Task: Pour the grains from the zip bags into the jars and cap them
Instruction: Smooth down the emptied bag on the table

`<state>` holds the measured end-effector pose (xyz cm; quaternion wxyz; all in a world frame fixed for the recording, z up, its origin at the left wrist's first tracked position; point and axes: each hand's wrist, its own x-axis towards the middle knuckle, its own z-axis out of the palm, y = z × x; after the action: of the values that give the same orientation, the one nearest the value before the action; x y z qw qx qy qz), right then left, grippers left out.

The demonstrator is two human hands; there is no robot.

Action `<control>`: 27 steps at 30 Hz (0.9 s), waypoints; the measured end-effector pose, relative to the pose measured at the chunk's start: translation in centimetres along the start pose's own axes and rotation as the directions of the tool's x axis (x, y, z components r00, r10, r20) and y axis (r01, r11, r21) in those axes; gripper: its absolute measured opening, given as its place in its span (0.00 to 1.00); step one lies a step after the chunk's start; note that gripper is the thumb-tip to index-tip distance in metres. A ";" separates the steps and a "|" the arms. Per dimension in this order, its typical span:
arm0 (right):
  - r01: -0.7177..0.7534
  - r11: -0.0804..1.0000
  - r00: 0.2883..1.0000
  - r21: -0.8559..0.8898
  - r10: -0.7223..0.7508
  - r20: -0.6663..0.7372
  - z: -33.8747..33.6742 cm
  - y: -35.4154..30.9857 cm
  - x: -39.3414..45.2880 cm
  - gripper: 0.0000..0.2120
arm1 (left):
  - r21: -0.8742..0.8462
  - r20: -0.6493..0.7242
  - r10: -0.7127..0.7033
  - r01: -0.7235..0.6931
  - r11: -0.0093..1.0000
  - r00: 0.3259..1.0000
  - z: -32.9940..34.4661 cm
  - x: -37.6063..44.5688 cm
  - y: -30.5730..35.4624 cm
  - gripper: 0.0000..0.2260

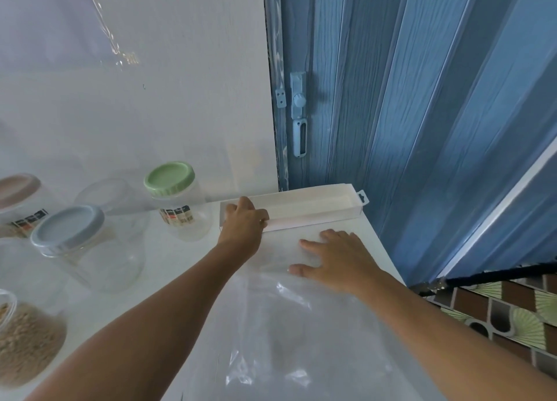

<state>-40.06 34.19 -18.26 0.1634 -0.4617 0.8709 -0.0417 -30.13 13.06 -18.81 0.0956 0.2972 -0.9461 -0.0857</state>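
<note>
An empty clear zip bag (280, 325) lies flat on the white table (168, 253). My right hand (337, 259) presses flat on the bag's far end, fingers spread. My left hand (245, 220) grips the left end of a long white box (304, 209) at the table's back edge. Empty clear jars stand at left: one with a green lid (169, 179), one with a blue lid (67, 226), one uncapped (104, 194). A jar of tan grains (27, 337) sits uncapped at the lower left.
A jar with a pink lid (16, 189) stands at the far left edge. A blue folding door (407, 99) with a latch rises behind the table's right side. Patterned floor tiles (512, 310) show past the table's right edge. A white wall backs the jars.
</note>
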 end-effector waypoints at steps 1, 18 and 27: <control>0.006 1.000 0.999 0.001 -0.006 0.050 0.5 0.1 -0.2 0.50 | -0.001 -0.006 0.005 -0.005 1.000 1.000 0.1 0.1 -0.2 0.12; 0.113 0.993 0.993 0.034 -0.111 -0.046 0.2 -0.3 -6.6 0.38 | -0.349 0.152 0.112 -0.053 0.935 0.982 -4.2 -15.5 3.2 0.35; 0.116 0.992 0.992 -0.049 -0.113 0.062 6.3 0.4 -10.8 0.44 | -0.009 0.412 0.199 -0.215 0.977 0.889 0.3 -20.4 1.2 0.44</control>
<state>-32.68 43.74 -21.61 0.1743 -0.5159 0.8386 -0.0145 -14.46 25.89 -21.50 -0.1020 0.1717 -0.9727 -0.1181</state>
